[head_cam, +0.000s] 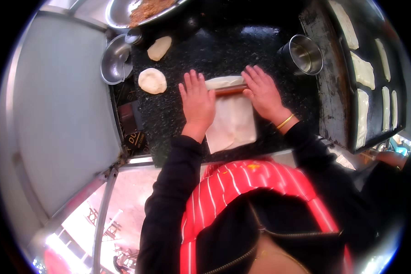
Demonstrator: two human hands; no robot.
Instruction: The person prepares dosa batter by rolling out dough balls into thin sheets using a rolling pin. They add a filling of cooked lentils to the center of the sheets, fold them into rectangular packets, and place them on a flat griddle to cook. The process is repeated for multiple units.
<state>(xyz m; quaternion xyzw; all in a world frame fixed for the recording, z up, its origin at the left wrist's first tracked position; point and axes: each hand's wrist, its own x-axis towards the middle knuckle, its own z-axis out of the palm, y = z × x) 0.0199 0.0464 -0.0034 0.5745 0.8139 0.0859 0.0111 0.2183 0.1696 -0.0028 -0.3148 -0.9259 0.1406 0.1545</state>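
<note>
A flattened rectangular sheet of dough (pixel 232 123) lies on the dark speckled stone counter in front of me. Across its far part rests a brown rolling pin (pixel 230 90), with a strip of dough showing beyond it. My left hand (pixel 199 99) lies palm down over the pin's left end, fingers extended. On the pin's right end is my right hand (pixel 263 89), also palm down, a gold bangle at its wrist. Both hands hide the pin's ends. To the left sit a round piece of dough (pixel 152 81) and an oval one (pixel 159 48).
A metal container with liquid (pixel 305 54) stands at the right, beside a dark griddle (pixel 376 102) holding several dough pieces. A steel bowl (pixel 116 60) and a larger basin of brown filling (pixel 118 15) are at upper left. Part of another person's arm shows at far right.
</note>
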